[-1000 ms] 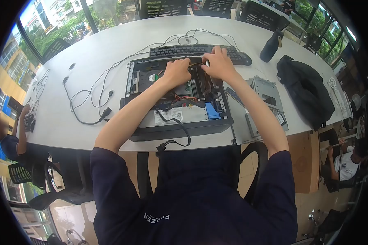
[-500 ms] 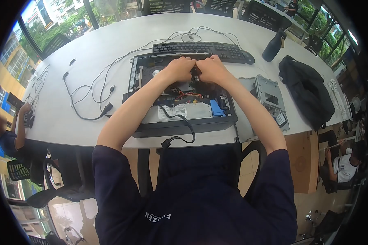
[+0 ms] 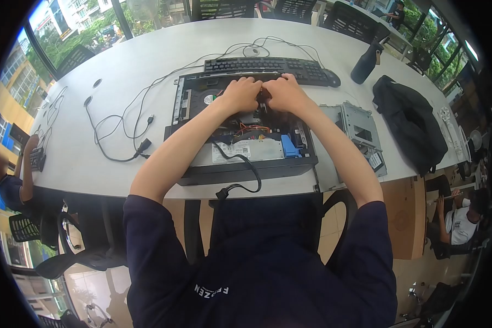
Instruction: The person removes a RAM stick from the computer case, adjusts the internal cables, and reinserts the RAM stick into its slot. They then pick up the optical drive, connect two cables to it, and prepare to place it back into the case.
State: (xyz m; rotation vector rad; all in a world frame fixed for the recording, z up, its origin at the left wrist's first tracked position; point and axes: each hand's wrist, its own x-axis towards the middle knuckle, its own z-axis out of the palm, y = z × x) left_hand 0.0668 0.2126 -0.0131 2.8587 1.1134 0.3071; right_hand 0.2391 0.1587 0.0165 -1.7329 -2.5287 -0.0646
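An opened desktop computer case lies flat on the table in front of me, its inside showing. My left hand and my right hand are both inside its far half, close together with curled fingers. Whatever the fingertips grip is hidden; dark parts lie between and below them. Nearer to me are orange wires, a metal power supply with a white label and a blue plastic latch. A black power cable loops over the case's front edge.
Behind the case lie a keyboard and a mouse. To the right are a metal bracket, a black bag and a dark bottle. Loose cables spread over the left. Other people sit at both sides.
My hands stay at almost the same spot in the case, with only a slight shift of the left hand's fingers. The case and the things around it look unmoved.
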